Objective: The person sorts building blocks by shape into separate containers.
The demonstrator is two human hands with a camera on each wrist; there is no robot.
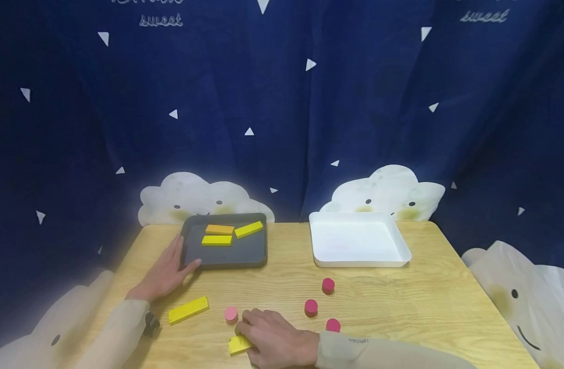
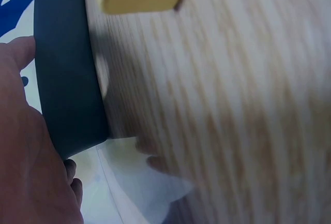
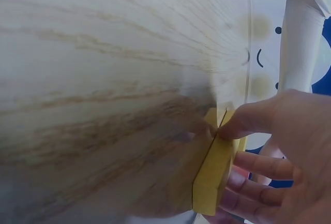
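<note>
My left hand (image 1: 164, 271) rests against the left side of a dark grey tray (image 1: 231, 265), fingers stretched along its wall and thumb at the front rim. Inside that tray lie an orange block (image 1: 220, 229) and two yellow blocks. Near the front of the table, my right hand (image 1: 277, 335) pinches a flat yellow block (image 1: 237, 345) between thumb and fingers; the right wrist view shows the block (image 3: 211, 180) low over the wood. Another yellow block (image 1: 188, 310) lies between the left wrist and a pink cylinder (image 1: 231, 315), which sits just beyond the right fingertips.
A white tray (image 1: 355, 264) stands at the back right. Three dark pink cylinders are on the table, one (image 1: 328, 286) in front of that tray, another (image 1: 311, 308) nearer, and the third (image 1: 333, 325) beside the right sleeve. A blue curtain (image 1: 282, 102) hangs behind the table.
</note>
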